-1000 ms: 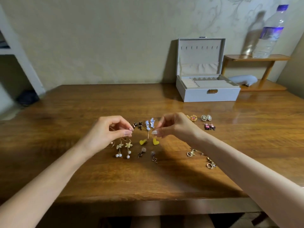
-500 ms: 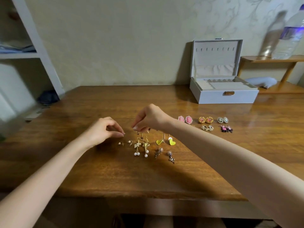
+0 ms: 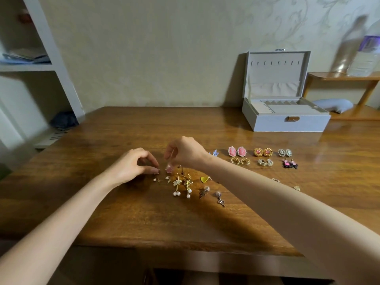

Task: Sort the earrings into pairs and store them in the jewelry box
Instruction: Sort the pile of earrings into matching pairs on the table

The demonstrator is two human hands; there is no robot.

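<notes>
Hidden: a pale blue earring (image 3: 215, 153) showed only in part behind the right wrist, and the right forearm partly covered a yellow heart-shaped earring (image 3: 204, 179).
Unclear: a small gold piece (image 3: 297, 188) toward the tabletop's right edge was too small to identify.
Cut off: a blurred clear plastic bottle (image 3: 368, 58) was cropped at the frame's right side.
Left hand (image 3: 133, 165): thumb and forefinger pinched a small pink piece (image 3: 157, 171) low at the brown wooden tabletop (image 3: 123, 212). Its shape was not resolved.
Right hand (image 3: 185, 153): fingertips pinched the thin wire of a pink star-shaped earring (image 3: 169, 169), which hung just beside the left fingertips. Contact with the tabletop could not be told.
Loose earrings: lay mid-tabletop under both hands, among them gold flower drops with white pearls (image 3: 182, 186) and dark snake-shaped studs (image 3: 220, 200).
Paired earrings: lay in two rows toward the far right. Pink oval cameos (image 3: 236, 151), round gold ones with pink centres (image 3: 262, 152) and silver ovals (image 3: 285, 152) were in the far row. Gold hoops (image 3: 240, 161), cream shells (image 3: 265, 162) and black-and-pink bows (image 3: 290, 163) were in the near row.
Grey jewelry box (image 3: 287, 124): stood at the far right corner with its lid upright and no earrings visible inside.
</notes>
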